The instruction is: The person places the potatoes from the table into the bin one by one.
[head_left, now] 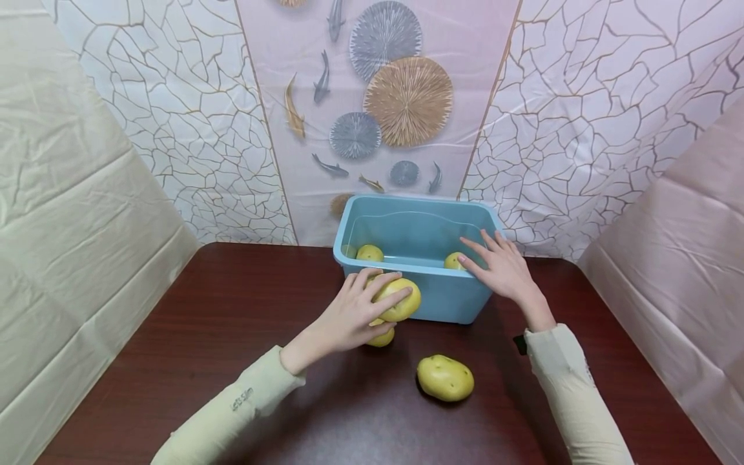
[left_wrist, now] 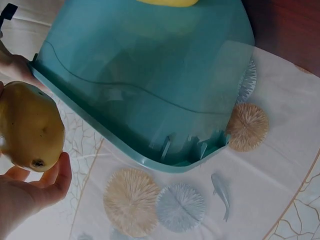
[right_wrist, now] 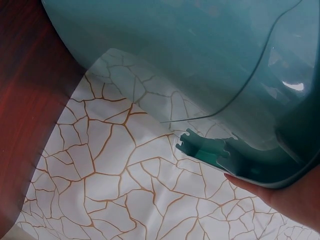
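My left hand (head_left: 363,303) grips a yellow potato (head_left: 401,301) just in front of the blue plastic bin (head_left: 442,294). The left wrist view shows this potato (left_wrist: 32,127) with fingertips curled against its side. A second potato (head_left: 380,336) lies on the table below that hand and is partly hidden by it. Nearer the front lies another potato (head_left: 446,378), apart from both hands. Inside the bin are a potato (head_left: 369,252) on the left and one (head_left: 453,261) on the right. My right hand (head_left: 504,268), fingers extended and spread, rests at the bin's right front rim.
The bin stands at the back of the dark reddish-brown table (head_left: 232,310), against a patterned cloth backdrop (head_left: 372,161). Pale cloth walls (head_left: 75,258) close in the left and right sides. A small black item (head_left: 520,345) shows at the right cuff.
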### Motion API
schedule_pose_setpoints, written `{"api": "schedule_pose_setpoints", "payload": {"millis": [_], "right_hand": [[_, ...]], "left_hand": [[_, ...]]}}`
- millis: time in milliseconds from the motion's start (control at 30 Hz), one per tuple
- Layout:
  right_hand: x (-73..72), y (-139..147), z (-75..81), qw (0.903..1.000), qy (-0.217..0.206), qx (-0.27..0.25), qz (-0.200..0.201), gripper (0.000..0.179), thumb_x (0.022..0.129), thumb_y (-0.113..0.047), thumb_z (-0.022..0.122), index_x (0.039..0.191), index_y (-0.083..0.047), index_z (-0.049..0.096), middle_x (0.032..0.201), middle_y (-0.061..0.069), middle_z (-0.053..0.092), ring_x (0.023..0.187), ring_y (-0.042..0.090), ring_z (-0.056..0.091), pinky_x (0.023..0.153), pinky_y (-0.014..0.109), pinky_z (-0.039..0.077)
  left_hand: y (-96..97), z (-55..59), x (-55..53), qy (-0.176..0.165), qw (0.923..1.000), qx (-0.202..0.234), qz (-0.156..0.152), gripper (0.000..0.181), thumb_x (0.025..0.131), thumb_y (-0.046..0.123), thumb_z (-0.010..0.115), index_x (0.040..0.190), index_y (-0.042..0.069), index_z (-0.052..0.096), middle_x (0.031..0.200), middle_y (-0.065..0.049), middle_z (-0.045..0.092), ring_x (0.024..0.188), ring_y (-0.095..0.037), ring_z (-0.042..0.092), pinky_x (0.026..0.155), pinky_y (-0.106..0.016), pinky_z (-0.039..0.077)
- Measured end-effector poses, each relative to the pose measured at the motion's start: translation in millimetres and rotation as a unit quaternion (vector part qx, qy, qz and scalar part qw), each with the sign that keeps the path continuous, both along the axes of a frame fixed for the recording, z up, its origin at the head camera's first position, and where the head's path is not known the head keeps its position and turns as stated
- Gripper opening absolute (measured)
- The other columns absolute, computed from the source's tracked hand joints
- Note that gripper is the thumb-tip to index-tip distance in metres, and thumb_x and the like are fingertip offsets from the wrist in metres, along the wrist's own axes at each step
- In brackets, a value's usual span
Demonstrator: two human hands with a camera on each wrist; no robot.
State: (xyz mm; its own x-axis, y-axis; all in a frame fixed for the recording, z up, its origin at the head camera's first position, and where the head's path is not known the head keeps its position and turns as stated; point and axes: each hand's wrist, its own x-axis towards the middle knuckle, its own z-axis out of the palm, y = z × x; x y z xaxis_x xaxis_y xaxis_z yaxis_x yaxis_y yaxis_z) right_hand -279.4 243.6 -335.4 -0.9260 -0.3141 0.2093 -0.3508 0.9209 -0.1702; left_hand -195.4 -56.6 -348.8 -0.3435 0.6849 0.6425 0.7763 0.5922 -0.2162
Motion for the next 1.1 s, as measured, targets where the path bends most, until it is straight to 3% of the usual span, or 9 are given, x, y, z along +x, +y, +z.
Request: {"api": "schedule_pose_setpoints", "payload": {"millis": [1100], "right_hand": [[-0.9,-0.1,-0.6,1.0000,0.001,-0.009,0.000,0.060,0.089,-0.054,0.036,0.137,-0.019,0.036,0.145,0.024,0.018,0.133,0.047,0.009,0.105,0.058,0.008]], "left_hand": [[-0.6,20.3,-24.4,-0.035,0.9992,0.020,0.008,0.057,0.072,0.029,0.070,0.124,0.020,0.050,0.124,-0.008,0.051,0.107,-0.027,0.043,0.078,-0.041,0.040]]}}
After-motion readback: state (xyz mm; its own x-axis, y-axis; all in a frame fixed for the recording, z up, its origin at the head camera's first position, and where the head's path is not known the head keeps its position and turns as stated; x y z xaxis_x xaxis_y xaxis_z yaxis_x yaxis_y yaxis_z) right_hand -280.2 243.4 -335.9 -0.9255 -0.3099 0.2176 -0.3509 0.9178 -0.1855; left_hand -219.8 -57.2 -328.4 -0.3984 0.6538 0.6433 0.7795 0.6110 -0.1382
